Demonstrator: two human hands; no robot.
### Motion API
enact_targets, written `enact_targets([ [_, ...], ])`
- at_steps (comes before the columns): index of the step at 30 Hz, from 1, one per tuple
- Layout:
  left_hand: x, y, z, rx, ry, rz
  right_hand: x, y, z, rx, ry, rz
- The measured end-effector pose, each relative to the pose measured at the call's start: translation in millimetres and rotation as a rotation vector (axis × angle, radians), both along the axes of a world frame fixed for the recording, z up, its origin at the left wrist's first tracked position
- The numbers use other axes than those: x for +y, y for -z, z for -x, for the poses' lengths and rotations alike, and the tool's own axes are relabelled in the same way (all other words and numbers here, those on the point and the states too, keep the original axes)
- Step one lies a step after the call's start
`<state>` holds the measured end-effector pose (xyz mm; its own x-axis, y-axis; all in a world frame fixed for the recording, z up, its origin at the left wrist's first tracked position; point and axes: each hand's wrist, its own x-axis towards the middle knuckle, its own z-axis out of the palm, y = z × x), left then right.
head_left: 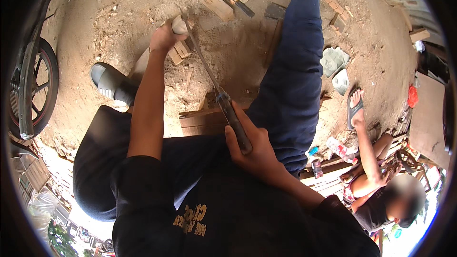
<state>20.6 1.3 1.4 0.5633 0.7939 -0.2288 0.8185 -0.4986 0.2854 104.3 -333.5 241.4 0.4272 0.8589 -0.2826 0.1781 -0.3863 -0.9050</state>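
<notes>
My left hand [163,38] is closed around a pale piece of wood [179,24], out in front of me above the dirt ground. My right hand [254,145] grips the dark handle of a long knife [202,59] close to my body. Seen nearly edge-on, its narrow blade slants away up and left, and the far part lies right beside the wood piece. Whether blade and wood touch, I cannot tell. Just below my left hand are small wood blocks [180,52].
Wooden boards [204,123] lie between my legs. Farther out are a wood block [217,6], dark tools [236,2] and broken stone pieces [335,62]. A motorcycle wheel [40,88] stands at left. At right sits another person [373,181], near a plastic bottle [341,150].
</notes>
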Motion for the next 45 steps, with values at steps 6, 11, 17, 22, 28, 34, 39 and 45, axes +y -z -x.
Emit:
enact_targets([
  [6,-4,12,-8,0.012,0.034,-0.011,46,29,-11,0.008,0.008,0.076],
  [11,10,9,17,-0.006,0.015,-0.009,6,-2,-6,0.107,0.057,-0.018],
  [17,-3,12,-5,-0.009,0.048,0.005,31,18,-13,-0.022,-0.073,0.185],
  [22,8,17,3,-0.051,0.006,0.019,30,34,-10,-0.096,-0.011,0.03],
  [28,10,12,-2,0.03,0.02,0.007,14,26,-9,-0.134,-0.025,0.034],
  [34,0,11,-15,0.016,0.009,0.02,55,40,-16,-0.159,-0.047,0.166],
  [39,5,8,1,0.035,0.024,-0.067,7,22,-13,-0.084,0.0,0.008],
  [45,-1,14,-14,-0.011,0.006,-0.023,68,55,-24,-0.153,-0.006,0.097],
])
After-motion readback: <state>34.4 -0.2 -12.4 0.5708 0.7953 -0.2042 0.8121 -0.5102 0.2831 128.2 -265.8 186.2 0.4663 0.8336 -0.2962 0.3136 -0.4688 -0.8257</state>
